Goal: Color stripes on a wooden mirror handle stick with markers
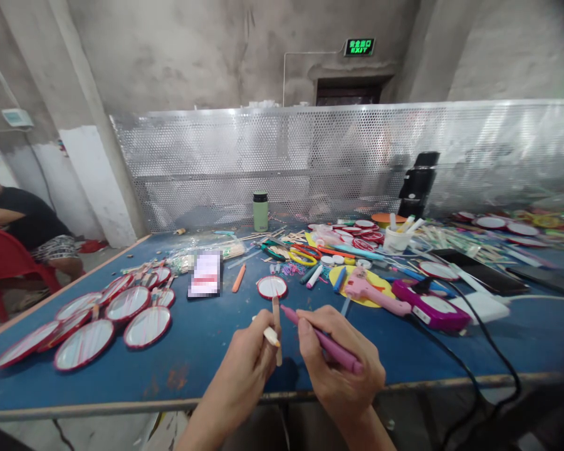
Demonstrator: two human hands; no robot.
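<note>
My left hand [247, 351] is closed around a flat wooden craft stick [276, 316], held upright. At the stick's upper end is a small round disc [271, 287] with a red rim and a pale, glossy face. A short white piece with an orange tip [272, 338] also shows between the fingers of this hand; its kind is unclear. Just to the right, my right hand [341, 360] grips a pink marker [331, 344] like a pen. The marker's tip points at the stick, close beside it; whether they touch I cannot tell.
Several red-rimmed discs on sticks [136, 304] lie at the left. A phone [205, 274], an orange marker [239, 277] and a green bottle [260, 212] stand or lie farther back. A pink glue gun [373, 293], purple device [430, 305] and black cables [451, 360] are at the right.
</note>
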